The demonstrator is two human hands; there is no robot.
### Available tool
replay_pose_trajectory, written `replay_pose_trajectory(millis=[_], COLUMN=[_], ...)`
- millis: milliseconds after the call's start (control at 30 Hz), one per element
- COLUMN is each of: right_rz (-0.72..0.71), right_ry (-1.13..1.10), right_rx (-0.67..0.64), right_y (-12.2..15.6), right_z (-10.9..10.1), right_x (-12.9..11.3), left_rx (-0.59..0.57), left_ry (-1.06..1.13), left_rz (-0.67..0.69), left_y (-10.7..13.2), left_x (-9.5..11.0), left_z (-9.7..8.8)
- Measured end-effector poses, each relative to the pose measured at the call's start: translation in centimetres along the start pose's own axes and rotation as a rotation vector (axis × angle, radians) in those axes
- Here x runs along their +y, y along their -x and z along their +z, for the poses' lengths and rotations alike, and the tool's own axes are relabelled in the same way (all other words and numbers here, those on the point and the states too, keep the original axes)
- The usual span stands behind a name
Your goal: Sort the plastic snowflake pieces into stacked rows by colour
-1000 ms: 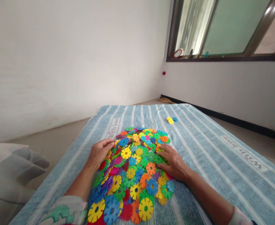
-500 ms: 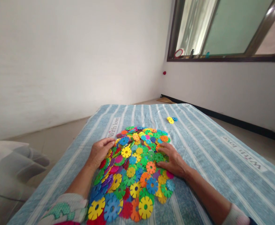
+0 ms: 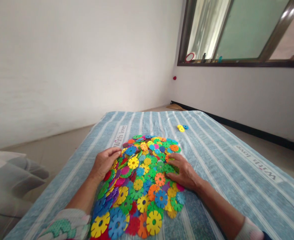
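A wide heap of flower-shaped slotted plastic discs (image 3: 138, 184) in many colours lies between my hands on a striped cloth. My left hand (image 3: 106, 163) is at the heap's upper left edge, its thumb and fingertips drawn together; what they hold, if anything, is hidden. On the right side of the heap rests my right hand (image 3: 183, 170), thumb and fingers apart, the tips touching a green disc (image 3: 171, 168) and its neighbours. Toward the far side, away from the heap, lie a few joined yellow discs (image 3: 181, 128) with a blue disc (image 3: 186, 127) beside them.
The blue and white striped cloth (image 3: 212, 156) covers the table. At the left edge stands something draped in pale, see-through material (image 3: 6, 186). White walls (image 3: 81, 60) rise behind, with a window (image 3: 247, 30) at upper right and small items on its sill.
The view has shifted slightly, so everything sits a little further left. Both hands keep their places at the heap, and the discs look unchanged.
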State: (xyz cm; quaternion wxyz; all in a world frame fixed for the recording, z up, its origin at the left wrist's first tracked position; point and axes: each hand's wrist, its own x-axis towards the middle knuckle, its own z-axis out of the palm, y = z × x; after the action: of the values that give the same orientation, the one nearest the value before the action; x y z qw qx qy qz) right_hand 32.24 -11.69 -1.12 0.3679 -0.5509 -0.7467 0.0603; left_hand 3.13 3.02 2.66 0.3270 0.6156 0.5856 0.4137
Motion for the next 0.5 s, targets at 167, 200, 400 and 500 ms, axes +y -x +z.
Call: replay_pose_trajectory(millis=[167,200,400,500], right_rz=[-0.010,-0.010,0.000,-0.020], right_ry=[-0.009,-0.012,-0.015,-0.016], right_rx=[0.022,0.028,0.063,0.068], right_y=[0.17,0.20,0.19,0.15], right_z=[0.13,0.15,0.15,0.15], right_x=[0.20,0.24,0.26,0.26], left_rx=[-0.053,-0.056,-0.074,-0.072], left_ry=[0.029,0.031,0.004,-0.010], left_rz=[0.007,0.004,0.025,0.021], left_y=[-0.16,-0.19,-0.14,-0.05], left_x=[-0.40,-0.45,-0.35,-0.25], left_z=[-0.01,0.00,-0.06,-0.09])
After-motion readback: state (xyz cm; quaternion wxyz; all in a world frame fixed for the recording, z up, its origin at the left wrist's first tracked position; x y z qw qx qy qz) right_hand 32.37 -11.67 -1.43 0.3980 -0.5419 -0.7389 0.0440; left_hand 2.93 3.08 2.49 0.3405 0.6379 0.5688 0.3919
